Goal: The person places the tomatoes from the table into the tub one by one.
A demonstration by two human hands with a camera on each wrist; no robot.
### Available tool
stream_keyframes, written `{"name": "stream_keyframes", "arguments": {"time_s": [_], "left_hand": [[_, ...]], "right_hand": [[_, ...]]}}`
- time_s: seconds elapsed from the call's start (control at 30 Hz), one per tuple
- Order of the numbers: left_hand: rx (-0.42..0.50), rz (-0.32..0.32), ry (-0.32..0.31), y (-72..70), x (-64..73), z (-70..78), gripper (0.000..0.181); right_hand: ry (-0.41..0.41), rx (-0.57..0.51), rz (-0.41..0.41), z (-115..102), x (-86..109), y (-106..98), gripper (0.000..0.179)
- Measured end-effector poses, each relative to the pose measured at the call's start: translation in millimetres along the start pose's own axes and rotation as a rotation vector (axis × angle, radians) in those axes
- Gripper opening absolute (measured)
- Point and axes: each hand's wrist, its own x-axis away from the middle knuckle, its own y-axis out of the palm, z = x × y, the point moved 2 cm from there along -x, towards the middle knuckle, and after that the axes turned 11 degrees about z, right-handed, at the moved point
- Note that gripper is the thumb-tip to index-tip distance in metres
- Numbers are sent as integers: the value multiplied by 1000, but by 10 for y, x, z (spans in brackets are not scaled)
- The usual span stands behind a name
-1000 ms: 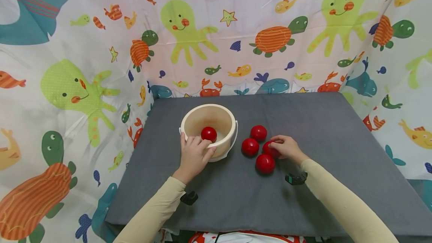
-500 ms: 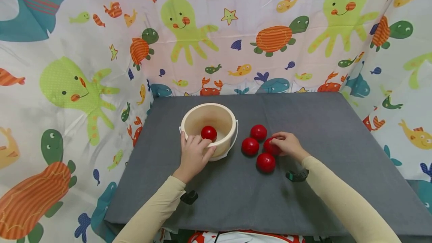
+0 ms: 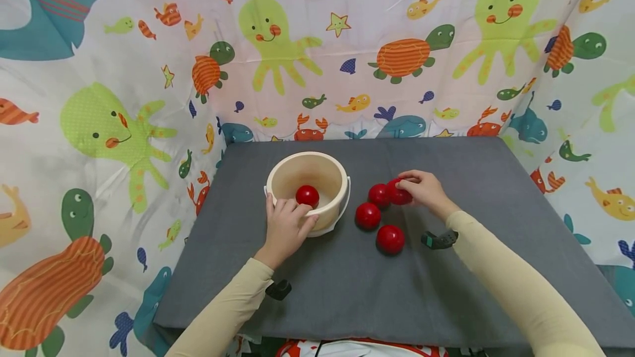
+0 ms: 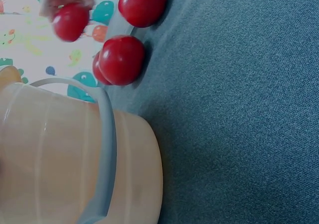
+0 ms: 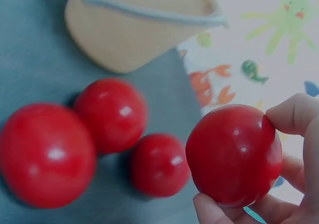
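Observation:
A cream bucket with a white handle stands on the table, one red ball inside it. My left hand grips the bucket's near rim, its fingertips over the edge. Held up off the table, another red ball is pinched between the thumb and fingers of my right hand. Three more red balls lie between bucket and right hand: a far one, a middle one and a near one. In the left wrist view the bucket's side and handle fill the lower left.
Dark grey cloth covers the table. A white curtain printed with sea animals hangs behind it and along both sides. Each wrist wears a dark strap, such as the right wristband.
My right hand has lifted its red ball up from among the others and moved it slightly away from me. The left hand and bucket have stayed in place.

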Motion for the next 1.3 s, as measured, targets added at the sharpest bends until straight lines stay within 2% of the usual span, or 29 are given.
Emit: {"name": "stream_keyframes", "arguments": {"time_s": [0.2,0.33,0.5,0.77,0.97,1.3], "left_hand": [[-12,-8,-2,3,-4,-2,26],[-12,-17,-6,1,-5,0,27],[-5,-14,-9,-11,-5,6,27],[0,6,3,5,3,-1,27],[15,4,3,8,-7,-11,25],[19,-8,-2,1,-6,-4,26]], "right_hand": [[-40,-19,9,-426,-67,-68,49],[-73,-33,15,-686,-113,-36,48],[-103,-48,18,-1003,-168,101,48],[-161,-32,-14,-1467,-147,462,43],[-188,-56,-57,-1637,-74,757,44],[-205,-42,-104,-1704,55,1213,43]]}}
